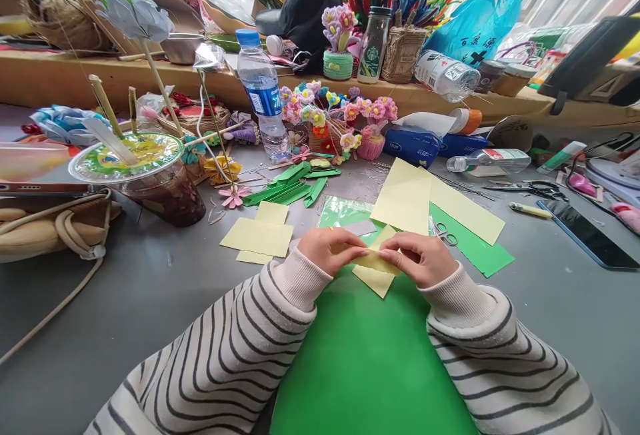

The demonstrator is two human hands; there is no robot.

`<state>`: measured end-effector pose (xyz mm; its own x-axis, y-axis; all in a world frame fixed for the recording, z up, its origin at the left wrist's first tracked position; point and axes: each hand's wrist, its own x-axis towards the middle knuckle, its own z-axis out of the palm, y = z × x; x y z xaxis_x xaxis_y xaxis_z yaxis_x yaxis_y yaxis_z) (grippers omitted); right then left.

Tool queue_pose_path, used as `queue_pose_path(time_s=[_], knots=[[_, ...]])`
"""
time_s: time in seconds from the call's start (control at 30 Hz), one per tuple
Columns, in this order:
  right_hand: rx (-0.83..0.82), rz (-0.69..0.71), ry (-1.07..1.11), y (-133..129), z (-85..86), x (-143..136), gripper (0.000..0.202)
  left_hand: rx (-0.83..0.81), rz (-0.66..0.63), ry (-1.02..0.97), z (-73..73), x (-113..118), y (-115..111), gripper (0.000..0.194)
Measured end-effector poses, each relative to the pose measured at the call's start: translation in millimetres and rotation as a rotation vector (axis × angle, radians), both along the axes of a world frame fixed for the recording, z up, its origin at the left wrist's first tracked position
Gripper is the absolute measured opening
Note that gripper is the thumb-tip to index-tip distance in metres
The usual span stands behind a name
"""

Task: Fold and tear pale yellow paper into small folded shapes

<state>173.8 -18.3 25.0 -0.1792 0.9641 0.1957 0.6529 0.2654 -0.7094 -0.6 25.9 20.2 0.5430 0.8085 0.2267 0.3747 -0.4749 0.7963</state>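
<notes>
Between both hands is a small piece of yellow paper (376, 262). My left hand (333, 250) pinches its left end, and my right hand (423, 258) pinches the right end. Beneath it, another yellow paper piece (375, 280) lies on a large green sheet (370, 362). Torn yellow pieces (257, 238) are stacked to the left of my left hand. Beyond my right hand lie a big yellow sheet (403, 195), a yellow strip (465, 208) and a green paper piece (493, 258). Small scissors (445, 234) rest just past my right hand, partly covered.
Folded green strips (285, 185) lie beyond the left hand. A drink cup (170, 192) and a water bottle (265, 105) stand at the left and back. A phone (593, 232), black-handled scissors (543, 188) and a glue stick (563, 155) are at right. Craft flowers (325, 112) line the back.
</notes>
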Motion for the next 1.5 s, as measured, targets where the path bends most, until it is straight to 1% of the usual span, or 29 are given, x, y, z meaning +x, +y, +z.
queue_pose_path(time_s=[0.1,0.13,0.17,0.23,0.33,0.5,0.63,0.8,1.07,1.3,1.5], knots=[[-0.171,-0.044,0.155,-1.6,1.0,-1.4,0.021,-0.295,0.02,-0.104,2.3,-0.3,-0.3,0.019],[-0.219,-0.055,0.206,-2.0,1.5,-2.0,0.022,-0.367,0.029,-0.122,3.1,-0.7,-0.2,0.02],[-0.257,-0.063,0.251,-2.1,1.9,-2.5,0.022,-0.415,0.032,-0.131,3.7,-1.3,0.0,0.021],[-0.301,-0.064,0.305,-2.1,2.5,-3.3,0.022,-0.455,0.029,-0.129,4.5,-2.1,0.2,0.02],[-0.271,-0.057,0.253,-1.8,1.9,-3.7,0.021,-0.439,0.024,-0.124,3.9,-1.3,-0.4,0.019],[-0.079,-0.086,0.126,-1.3,-2.0,-4.3,0.021,-0.279,-0.014,-0.115,1.1,3.6,-4.8,0.016],[-0.039,-0.082,0.107,-1.9,-0.8,-5.3,0.017,-0.21,-0.015,-0.079,0.6,4.7,-6.6,0.016],[-0.044,-0.095,0.089,-2.9,2.2,-5.6,0.017,-0.187,-0.021,-0.092,-0.5,4.6,-6.1,0.015],[-0.173,-0.081,0.111,-2.1,2.0,0.2,0.022,-0.12,-0.015,-0.076,-0.9,3.4,-4.1,0.014],[-0.166,-0.129,0.134,0.3,4.0,9.7,0.026,-0.174,0.017,-0.102,4.3,1.5,-0.2,0.016],[-0.155,-0.172,0.154,0.8,8.2,15.7,0.025,-0.211,0.052,-0.142,5.2,-0.6,2.0,0.016]])
